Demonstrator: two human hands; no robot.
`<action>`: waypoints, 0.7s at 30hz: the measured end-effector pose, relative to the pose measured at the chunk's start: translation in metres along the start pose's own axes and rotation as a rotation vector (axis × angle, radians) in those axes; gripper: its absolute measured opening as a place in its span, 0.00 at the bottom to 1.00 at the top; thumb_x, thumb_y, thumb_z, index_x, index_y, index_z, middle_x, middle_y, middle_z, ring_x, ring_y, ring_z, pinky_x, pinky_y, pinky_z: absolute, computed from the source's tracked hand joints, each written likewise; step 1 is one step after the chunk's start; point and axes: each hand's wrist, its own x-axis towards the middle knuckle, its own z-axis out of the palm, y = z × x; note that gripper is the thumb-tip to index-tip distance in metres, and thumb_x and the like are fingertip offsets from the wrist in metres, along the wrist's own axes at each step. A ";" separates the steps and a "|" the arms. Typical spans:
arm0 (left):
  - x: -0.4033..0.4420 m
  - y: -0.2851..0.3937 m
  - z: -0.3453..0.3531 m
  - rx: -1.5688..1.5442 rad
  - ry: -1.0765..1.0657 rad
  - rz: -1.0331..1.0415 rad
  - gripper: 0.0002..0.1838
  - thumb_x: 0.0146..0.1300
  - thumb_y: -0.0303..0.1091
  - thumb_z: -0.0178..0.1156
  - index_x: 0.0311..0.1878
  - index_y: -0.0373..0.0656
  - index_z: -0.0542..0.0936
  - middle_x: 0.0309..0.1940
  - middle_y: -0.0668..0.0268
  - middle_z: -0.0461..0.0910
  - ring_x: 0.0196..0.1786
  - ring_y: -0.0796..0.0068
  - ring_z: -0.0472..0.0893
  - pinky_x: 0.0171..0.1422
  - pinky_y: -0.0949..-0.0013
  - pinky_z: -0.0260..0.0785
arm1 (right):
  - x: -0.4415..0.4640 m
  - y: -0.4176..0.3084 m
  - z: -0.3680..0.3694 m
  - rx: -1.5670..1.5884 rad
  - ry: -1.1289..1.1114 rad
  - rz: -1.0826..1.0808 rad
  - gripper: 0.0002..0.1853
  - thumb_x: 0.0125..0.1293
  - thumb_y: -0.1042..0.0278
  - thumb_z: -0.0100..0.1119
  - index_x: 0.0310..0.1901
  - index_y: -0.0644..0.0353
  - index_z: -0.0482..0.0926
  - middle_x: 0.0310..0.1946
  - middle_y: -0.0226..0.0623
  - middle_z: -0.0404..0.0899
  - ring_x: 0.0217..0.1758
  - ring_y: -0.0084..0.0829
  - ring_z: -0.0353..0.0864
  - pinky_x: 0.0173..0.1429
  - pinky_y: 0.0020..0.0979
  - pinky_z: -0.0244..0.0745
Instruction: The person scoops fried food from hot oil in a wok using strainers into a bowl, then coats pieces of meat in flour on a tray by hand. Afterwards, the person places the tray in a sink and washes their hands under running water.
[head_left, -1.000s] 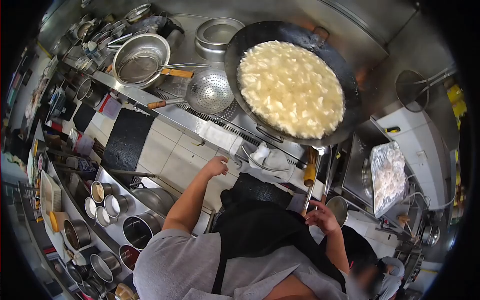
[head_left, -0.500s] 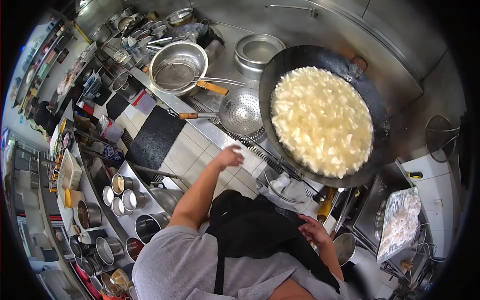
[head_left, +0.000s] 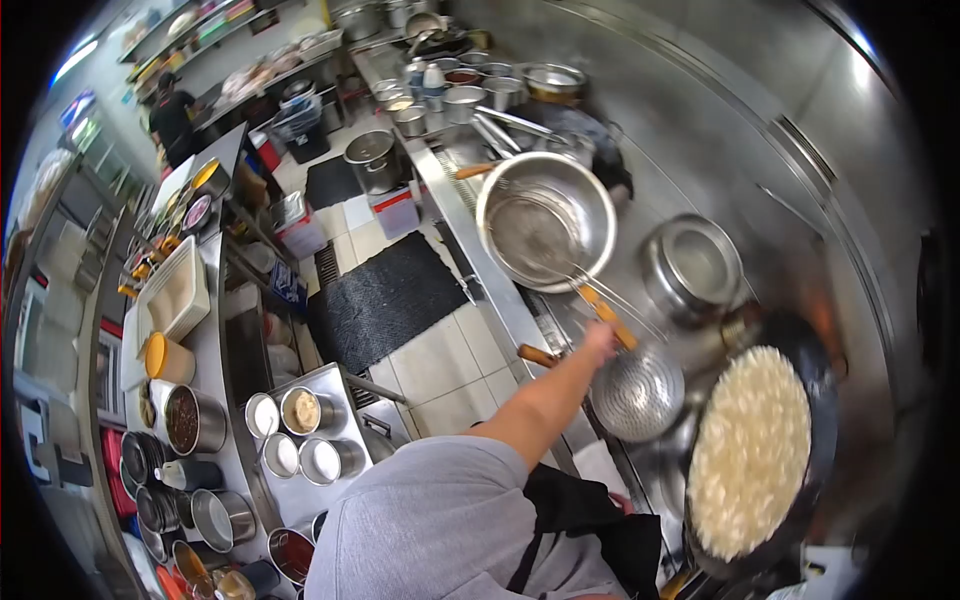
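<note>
My left hand [head_left: 600, 342] reaches out to the orange wooden handle [head_left: 612, 318] of a wire strainer [head_left: 535, 235] and appears to touch it. Its fingers are small and blurred at the handle, so their grip is not clear. The strainer lies in a large steel bowl [head_left: 603, 200], its handle sticking out over the rim. Just below the hand is a perforated ladle [head_left: 640, 395] with a wooden handle [head_left: 538, 355]. Of my right hand [head_left: 622, 502], only a small reddish part seems to show beside the black apron; its fingers are hidden.
A big black wok [head_left: 826, 440] full of pale pieces in bubbling liquid stands at right. A steel pot [head_left: 695, 262] sits behind the ladle. At left, a counter holds pots and a white basket [head_left: 172, 290]. Another person [head_left: 172, 122] stands far back.
My left hand has moved from above the floor tiles to the strainer's handle. The view has swung left, shifting the wok lower right. My right hand has become mostly hidden.
</note>
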 end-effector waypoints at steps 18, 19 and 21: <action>-0.184 0.156 -0.153 -0.078 -0.207 -0.225 0.14 0.66 0.33 0.51 0.54 0.45 0.68 0.44 0.60 0.77 0.43 0.65 0.82 0.45 0.53 0.78 | 0.323 -0.222 -0.018 -0.753 0.085 0.066 0.38 0.61 0.50 0.61 0.68 0.62 0.63 0.65 0.53 0.67 0.68 0.51 0.67 0.70 0.44 0.61; -0.185 0.157 -0.161 -0.133 -0.274 -0.251 0.13 0.66 0.31 0.51 0.53 0.45 0.67 0.44 0.59 0.77 0.43 0.65 0.82 0.44 0.54 0.78 | 0.323 -0.197 -0.020 -0.714 0.013 0.128 0.39 0.62 0.46 0.60 0.68 0.63 0.62 0.66 0.54 0.66 0.69 0.50 0.66 0.70 0.43 0.61; -0.202 0.172 -0.154 -0.112 -0.171 -0.185 0.13 0.65 0.28 0.49 0.52 0.44 0.64 0.42 0.57 0.76 0.37 0.66 0.80 0.40 0.56 0.76 | 0.309 -0.182 -0.010 -0.568 -0.057 0.179 0.40 0.64 0.43 0.58 0.68 0.66 0.61 0.65 0.57 0.67 0.69 0.50 0.67 0.69 0.41 0.63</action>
